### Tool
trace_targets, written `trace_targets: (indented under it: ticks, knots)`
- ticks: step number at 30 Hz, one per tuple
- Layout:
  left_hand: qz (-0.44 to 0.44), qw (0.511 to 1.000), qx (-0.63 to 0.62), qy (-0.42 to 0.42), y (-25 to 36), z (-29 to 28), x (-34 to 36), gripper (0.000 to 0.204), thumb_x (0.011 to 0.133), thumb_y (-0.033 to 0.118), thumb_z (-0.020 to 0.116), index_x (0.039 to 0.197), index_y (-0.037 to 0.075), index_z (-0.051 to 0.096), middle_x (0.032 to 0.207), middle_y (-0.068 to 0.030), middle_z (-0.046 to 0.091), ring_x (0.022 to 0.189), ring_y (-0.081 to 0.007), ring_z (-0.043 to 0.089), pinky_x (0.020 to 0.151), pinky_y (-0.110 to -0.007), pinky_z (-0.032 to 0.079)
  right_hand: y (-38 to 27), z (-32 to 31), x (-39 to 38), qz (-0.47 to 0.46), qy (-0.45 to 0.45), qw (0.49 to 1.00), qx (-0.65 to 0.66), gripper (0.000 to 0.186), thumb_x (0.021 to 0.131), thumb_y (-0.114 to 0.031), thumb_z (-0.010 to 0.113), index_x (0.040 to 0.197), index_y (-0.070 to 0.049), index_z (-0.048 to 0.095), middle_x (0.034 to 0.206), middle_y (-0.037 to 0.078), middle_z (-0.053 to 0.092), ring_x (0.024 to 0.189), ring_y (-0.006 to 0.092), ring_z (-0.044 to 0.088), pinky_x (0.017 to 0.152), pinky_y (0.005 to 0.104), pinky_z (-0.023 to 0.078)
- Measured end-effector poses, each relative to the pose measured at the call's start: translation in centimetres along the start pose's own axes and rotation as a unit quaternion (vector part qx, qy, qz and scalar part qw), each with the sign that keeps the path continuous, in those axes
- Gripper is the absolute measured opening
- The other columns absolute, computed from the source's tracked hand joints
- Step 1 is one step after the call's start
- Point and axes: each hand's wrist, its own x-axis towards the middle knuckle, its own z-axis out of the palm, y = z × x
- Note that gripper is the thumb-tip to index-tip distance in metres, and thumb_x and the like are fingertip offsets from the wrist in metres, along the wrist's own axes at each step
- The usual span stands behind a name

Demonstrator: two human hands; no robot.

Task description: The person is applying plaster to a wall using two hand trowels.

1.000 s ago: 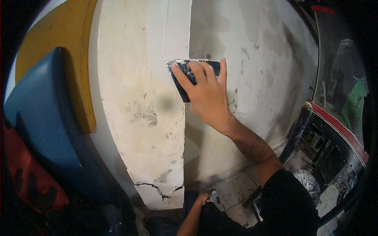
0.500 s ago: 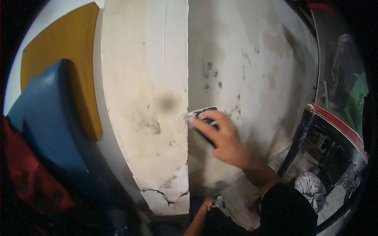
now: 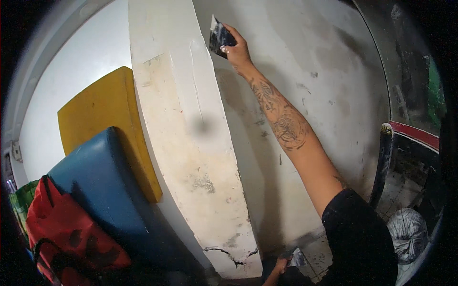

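Note:
High up beside the edge of a pillar (image 3: 191, 176), my right hand (image 3: 238, 50) grips a black putty scraper (image 3: 222, 40) with pale filler on its edge. The scraper is close to the pillar's right corner; I cannot tell whether it touches. Smooth white filler covers a strip of the pillar's upper right part, with a raised ridge running down it. Lower down, the pillar has dark scuffs and a jagged crack near its foot. At the bottom of the view my left hand (image 3: 282, 264) is closed on a flat blade-like tool (image 3: 298, 257), smeared whitish; its handle is hidden.
Left of the pillar lean a yellow board (image 3: 102, 107) and a blue padded panel (image 3: 102, 176), with a red bag (image 3: 71, 226) in front. A stained wall (image 3: 329, 100) recedes to the right. A tied plastic sack (image 3: 408, 233) and a red-edged dark panel (image 3: 415, 136) stand at right.
My right hand has risen with the scraper from the pillar's mid-height to near its top, and the arm is now stretched out. The view has tilted upward and to the left.

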Motion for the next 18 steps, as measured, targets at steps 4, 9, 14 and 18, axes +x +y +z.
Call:
trace_targets:
  ticks: [4, 9, 14, 18]
  knots:
    - [0.058, 0.996, -0.044, 0.061, 0.9, 0.0, -0.9, 0.039, 0.074, 0.014, 0.062, 0.109, 0.002, 0.051, 0.106, -0.0103, 0.055, 0.091, -0.0208, 0.051, 0.077, -0.031, 0.041, -0.4, 2.4, -1.0, -0.02, -0.009, 0.999, 0.044, 0.062, 0.058, 0.015, 0.045, 0.115, -0.008, 0.051, 0.105, 0.005, 0.055, 0.097, 0.0159, 0.05, 0.087, 0.0236, 0.036]
    - [0.232, 0.958, 0.157, 0.064, -0.3, -1.0, -0.6, 0.046, 0.079, 0.03, 0.053, 0.118, 0.008, 0.046, 0.11, -0.0102, 0.054, 0.103, -0.0262, 0.048, 0.083, -0.039, 0.041, -1.1, 4.2, -1.1, -0.003, -0.052, 0.995, 0.082, 0.065, 0.057, 0.016, 0.041, 0.119, -0.004, 0.046, 0.108, 0.003, 0.052, 0.094, 0.0114, 0.049, 0.083, 0.0203, 0.037]
    - [-0.009, 0.997, -0.012, 0.076, 1.2, 0.4, -1.6, 0.046, 0.076, 0.031, 0.059, 0.113, 0.006, 0.051, 0.105, -0.0128, 0.057, 0.091, -0.029, 0.055, 0.082, -0.036, 0.042, -0.6, 2.2, -2.6, 0.077, -0.069, 0.986, 0.129, 0.071, 0.049, 0.014, 0.039, 0.117, -0.003, 0.048, 0.11, 0.007, 0.052, 0.103, 0.0179, 0.047, 0.087, 0.0221, 0.034]
    - [-0.031, 0.995, 0.065, 0.067, 1.8, 0.0, -1.6, 0.046, 0.074, 0.031, 0.061, 0.111, 0.005, 0.052, 0.107, -0.013, 0.056, 0.092, -0.0278, 0.054, 0.081, -0.035, 0.042, -1.4, 1.8, -4.3, 0.092, -0.085, 0.986, 0.107, 0.073, 0.048, 0.014, 0.04, 0.118, -0.004, 0.046, 0.11, 0.007, 0.051, 0.104, 0.0176, 0.046, 0.088, 0.0219, 0.034]
